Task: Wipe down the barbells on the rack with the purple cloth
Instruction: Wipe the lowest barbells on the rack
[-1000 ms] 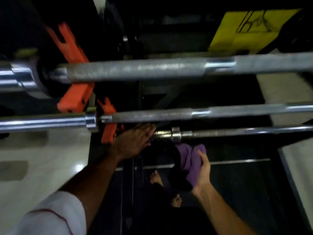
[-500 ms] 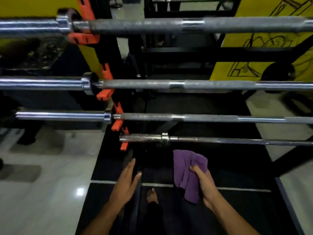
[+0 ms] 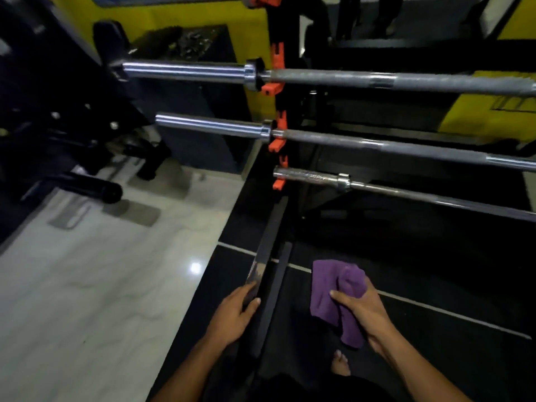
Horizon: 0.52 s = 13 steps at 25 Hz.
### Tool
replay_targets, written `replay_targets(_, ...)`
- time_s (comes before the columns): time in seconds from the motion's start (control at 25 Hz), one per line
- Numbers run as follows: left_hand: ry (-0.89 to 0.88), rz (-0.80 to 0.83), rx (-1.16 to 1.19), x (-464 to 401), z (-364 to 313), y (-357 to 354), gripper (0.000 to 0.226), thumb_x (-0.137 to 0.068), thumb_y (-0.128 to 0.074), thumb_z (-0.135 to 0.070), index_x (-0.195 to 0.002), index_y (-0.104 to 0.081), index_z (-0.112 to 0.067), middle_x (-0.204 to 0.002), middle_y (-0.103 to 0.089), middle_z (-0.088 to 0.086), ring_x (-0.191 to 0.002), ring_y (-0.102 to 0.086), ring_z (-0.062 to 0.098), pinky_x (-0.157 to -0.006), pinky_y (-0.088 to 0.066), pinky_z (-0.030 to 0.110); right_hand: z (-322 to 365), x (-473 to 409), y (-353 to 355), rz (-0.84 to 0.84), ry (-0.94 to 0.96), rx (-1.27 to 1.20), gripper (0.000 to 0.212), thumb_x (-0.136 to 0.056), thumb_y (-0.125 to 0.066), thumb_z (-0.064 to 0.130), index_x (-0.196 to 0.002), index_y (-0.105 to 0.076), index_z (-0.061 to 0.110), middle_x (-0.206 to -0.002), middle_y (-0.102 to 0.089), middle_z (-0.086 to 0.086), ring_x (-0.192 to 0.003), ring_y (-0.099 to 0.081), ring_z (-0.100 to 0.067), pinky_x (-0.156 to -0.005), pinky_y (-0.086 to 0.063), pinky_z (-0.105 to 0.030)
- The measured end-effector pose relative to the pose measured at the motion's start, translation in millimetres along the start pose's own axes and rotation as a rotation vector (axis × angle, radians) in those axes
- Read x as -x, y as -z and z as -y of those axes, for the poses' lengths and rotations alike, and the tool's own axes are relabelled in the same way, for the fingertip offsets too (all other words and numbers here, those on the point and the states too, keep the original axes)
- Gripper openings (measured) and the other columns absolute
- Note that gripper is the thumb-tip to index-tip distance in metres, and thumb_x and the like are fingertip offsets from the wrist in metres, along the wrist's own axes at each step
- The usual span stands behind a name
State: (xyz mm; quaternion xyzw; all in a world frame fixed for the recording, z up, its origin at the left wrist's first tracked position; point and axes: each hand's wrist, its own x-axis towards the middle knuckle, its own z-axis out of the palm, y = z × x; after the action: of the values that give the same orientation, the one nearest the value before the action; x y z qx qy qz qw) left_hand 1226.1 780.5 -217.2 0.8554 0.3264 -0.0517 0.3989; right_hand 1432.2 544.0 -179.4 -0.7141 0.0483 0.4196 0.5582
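Three steel barbells lie across the black rack on orange hooks [image 3: 277, 142]: an upper bar [image 3: 333, 78], a middle bar [image 3: 348, 140] and a thin lowest bar [image 3: 406, 192]. A further bar shows at the top edge. My right hand [image 3: 364, 311] grips the bunched purple cloth [image 3: 327, 297] low in front of me, well below the lowest bar and away from all the bars. My left hand [image 3: 233, 314] rests with straight fingers against the black base rail [image 3: 268, 248] of the rack.
Pale marble floor [image 3: 101, 285] spreads on the left, black mat [image 3: 435, 285] under the rack. A dark bench machine [image 3: 58, 126] stands at the left. Yellow wall panels [image 3: 203, 15] lie behind. My bare foot [image 3: 340, 364] shows at the bottom.
I have drawn back from the rack and my view has swung left. My left hand came off the lowest bar down to the base rail. My right hand with the cloth has dropped lower.
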Motion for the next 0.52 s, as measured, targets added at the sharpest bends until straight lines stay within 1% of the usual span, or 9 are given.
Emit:
replay_targets(0.04,0.014,0.013,-0.003,12,12,5,0.054,-0.095,-0.052,-0.055,-0.144,-0.048,-0.033,-0.142,-0.054,-0.01,-0.13,-0.052,0.008,-0.104,-0.038,0.016,-2,4,-8,0.025,-0.014,0.009,0.03,-0.087,-0.076,0.008,-0.106,-0.06,0.025,-0.111,-0.067,-0.005,-0.092,-0.064,-0.013,-0.077,-0.05,-0.027)
replay_targets(0.08,0.029,0.016,-0.007,22,26,11,0.054,-0.095,-0.053,-0.054,-0.145,-0.048,-0.033,-0.142,-0.054,-0.011,-0.13,-0.052,0.01,-0.105,-0.039,0.019,-8,6,-17,0.041,-0.026,0.011,0.021,-0.093,-0.067,0.005,-0.101,-0.061,0.023,-0.108,-0.067,-0.01,-0.088,-0.063,-0.012,-0.074,-0.049,-0.027)
replay_targets(0.12,0.05,0.016,-0.009,32,39,17,0.052,-0.097,-0.055,-0.049,-0.145,-0.048,-0.031,-0.143,-0.053,-0.01,-0.131,-0.051,0.011,-0.106,-0.039,0.021,-15,8,-29,0.033,-0.029,0.035,0.019,-0.096,-0.062,0.004,-0.104,-0.063,0.021,-0.107,-0.067,-0.009,-0.089,-0.063,-0.012,-0.073,-0.049,-0.026)
replay_targets(0.2,0.1,-0.008,0.001,50,64,29,0.052,-0.098,-0.056,-0.043,-0.147,-0.046,-0.028,-0.146,-0.05,-0.008,-0.133,-0.048,0.012,-0.11,-0.039,0.027,-30,13,-56,0.01,-0.024,0.091,0.028,-0.095,-0.06,0.007,-0.119,-0.063,0.022,-0.111,-0.069,-0.004,-0.097,-0.065,-0.014,-0.076,-0.05,-0.028)
replay_targets(0.24,0.12,-0.025,0.019,58,76,33,0.053,-0.098,-0.057,-0.043,-0.148,-0.045,-0.027,-0.147,-0.05,-0.007,-0.134,-0.047,0.012,-0.112,-0.039,0.03,-36,16,-71,0.01,-0.034,0.094,0.028,-0.094,-0.059,0.008,-0.119,-0.064,0.021,-0.11,-0.071,-0.004,-0.097,-0.066,-0.016,-0.076,-0.05,-0.031)
replay_targets(0.28,0.137,-0.043,0.052,69,92,38,0.054,-0.098,-0.058,-0.043,-0.148,-0.046,-0.027,-0.147,-0.05,-0.006,-0.134,-0.048,0.012,-0.112,-0.039,0.031,-39,21,-91,0.024,-0.051,0.104,0.024,-0.094,-0.056,0.008,-0.114,-0.065,0.018,-0.104,-0.071,-0.005,-0.091,-0.066,-0.018,-0.074,-0.05,-0.032)
replay_targets(0.36,0.151,-0.063,0.119,92,129,49,0.053,-0.097,-0.06,-0.042,-0.146,-0.047,-0.028,-0.144,-0.053,-0.008,-0.132,-0.05,0.009,-0.112,-0.04,0.03,-45,31,-136,0.055,-0.079,0.114,0.016,-0.092,-0.052,0.006,-0.098,-0.065,0.012,-0.088,-0.068,-0.008,-0.079,-0.062,-0.02,-0.07,-0.046,-0.032)
replay_targets(0.4,0.153,-0.065,0.149,103,150,55,0.052,-0.096,-0.06,-0.042,-0.146,-0.048,-0.028,-0.142,-0.055,-0.009,-0.131,-0.051,0.007,-0.111,-0.04,0.028,-49,35,-160,0.07,-0.08,0.118,0.015,-0.091,-0.052,0.005,-0.095,-0.065,0.011,-0.085,-0.066,-0.01,-0.077,-0.06,-0.021,-0.071,-0.045,-0.033)
replay_targets(0.52,0.135,-0.008,0.185,135,212,89,0.051,-0.096,-0.061,-0.04,-0.145,-0.049,-0.029,-0.14,-0.056,-0.01,-0.128,-0.052,0.004,-0.112,-0.039,0.028,-63,57,-236,0.06,-0.041,0.04,0.016,-0.092,-0.055,0.009,-0.102,-0.068,0.011,-0.091,-0.071,-0.01,-0.083,-0.066,-0.023,-0.077,-0.05,-0.035)
